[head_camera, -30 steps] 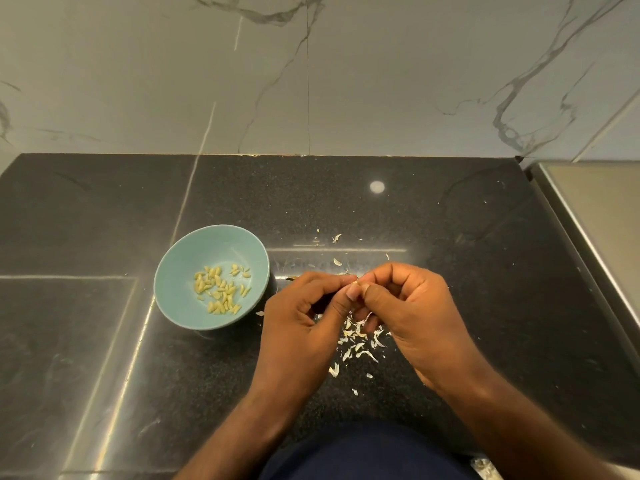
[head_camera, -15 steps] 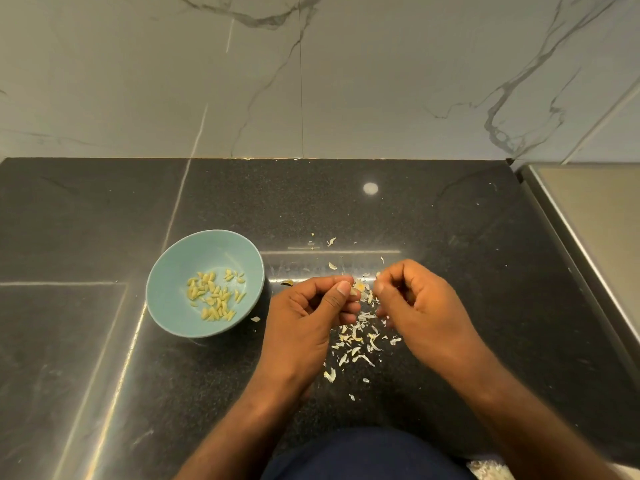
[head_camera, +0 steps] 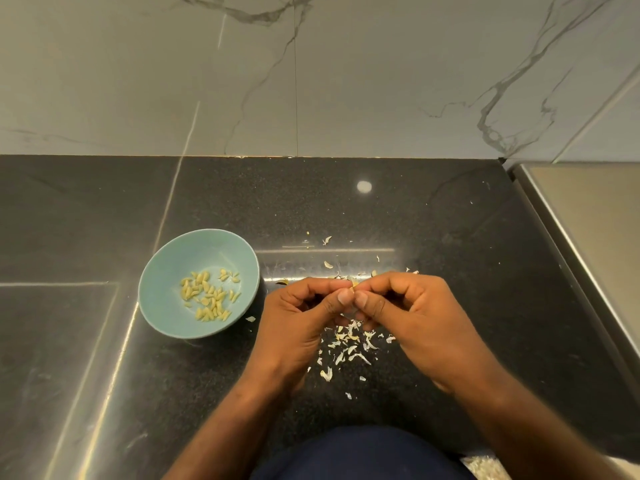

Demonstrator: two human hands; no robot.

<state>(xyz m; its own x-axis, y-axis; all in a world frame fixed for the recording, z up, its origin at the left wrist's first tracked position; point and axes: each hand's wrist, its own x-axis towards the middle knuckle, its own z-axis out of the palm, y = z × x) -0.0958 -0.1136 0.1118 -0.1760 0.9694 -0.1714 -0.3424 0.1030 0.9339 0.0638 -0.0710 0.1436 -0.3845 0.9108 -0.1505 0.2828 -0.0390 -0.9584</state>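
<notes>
Now Both Hands Are Pinching One Seed Above the Husks

Right now the left hand (head_camera: 294, 327) and the right hand (head_camera: 419, 323) are meeting thumb to thumb over the dark bench (head_camera: 450, 230), each curling its fingers inward. Between the tips of their thumbs and forefingers they are pinching a small pale-yellow seed (head_camera: 354, 289). Only a sliver of it is showing above the thumbnails, so I cannot tell whether its husk is on or partly off. The seed is sitting between the two hands near the middle of the view, to the right of the bowl.

Under and just in front of the hands, white and cream husk scraps (head_camera: 349, 344) are lying scattered on the bench. They are lying thickest below the two thumbs, with a few strays farther back toward the wall. One scrap is lying just beside the bowl's near right edge.

To the left of the left hand, near it but apart, a light blue bowl (head_camera: 173, 258) is standing upright on the bench. Pale yellow kernels (head_camera: 207, 296) are lying in a loose heap in its bottom.

Behind the bench a grey-veined marble wall (head_camera: 346, 81) is rising, and a brushed steel surface (head_camera: 595, 220) is running along the bench's right edge. A dark blue garment (head_camera: 356, 452) is showing at the bottom, between the forearms.
</notes>
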